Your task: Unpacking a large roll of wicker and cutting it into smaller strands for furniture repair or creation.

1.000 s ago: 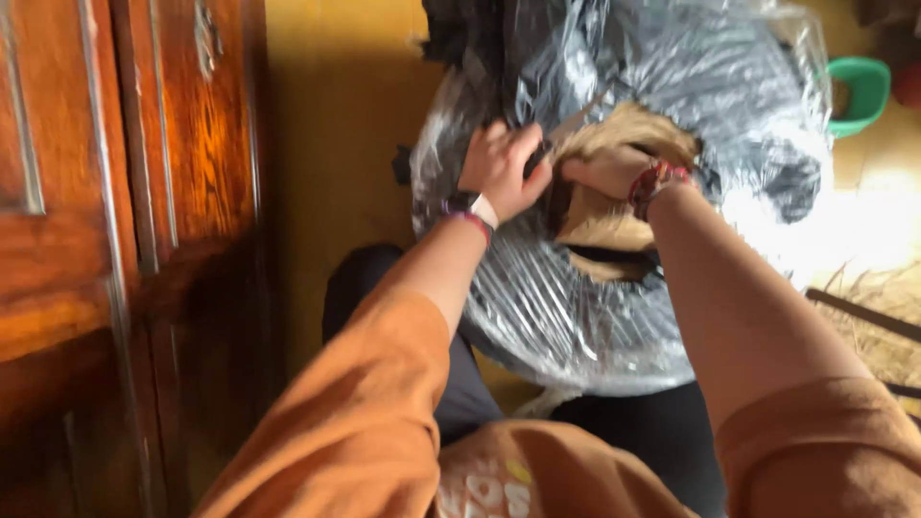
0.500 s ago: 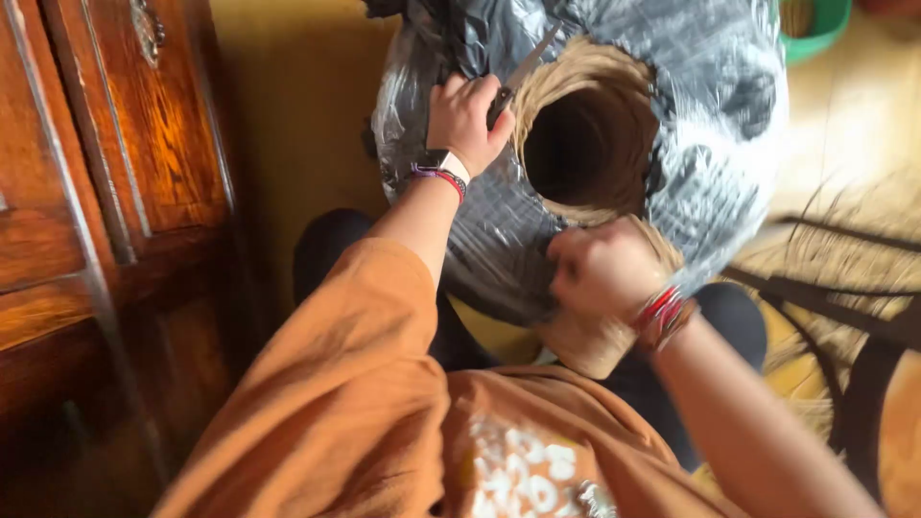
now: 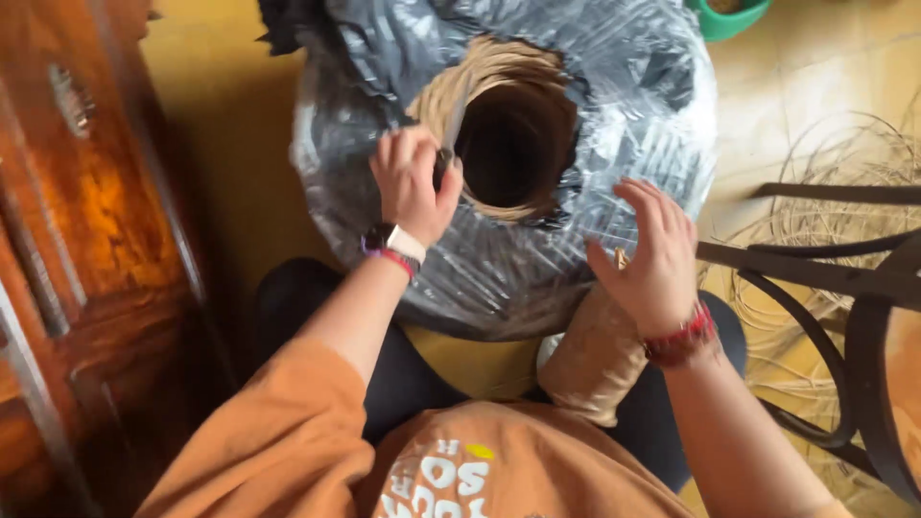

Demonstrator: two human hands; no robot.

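A large coil (image 3: 576,77) wrapped in shiny grey plastic film leans against my knees, its hollow tan core (image 3: 513,144) facing me. My left hand (image 3: 413,182) is closed at the core's left rim, pinching a thin pale strip (image 3: 454,115) that runs upward. With its fingers spread, my right hand (image 3: 652,254) hovers at the coil's lower right side and holds nothing. Just below that hand, a tan roll of fibre (image 3: 595,360) lies on my lap.
A dark wooden cabinet (image 3: 86,240) stands close on the left. A black bentwood chair frame (image 3: 863,297) is at the right, over loose straw strands (image 3: 825,173) on the tiled floor. A green bowl (image 3: 729,14) sits at the top right.
My right hand drew the tan roll out of the core, let it go on my lap, and has risen with fingers spread. My left hand moved onto the core's rim.
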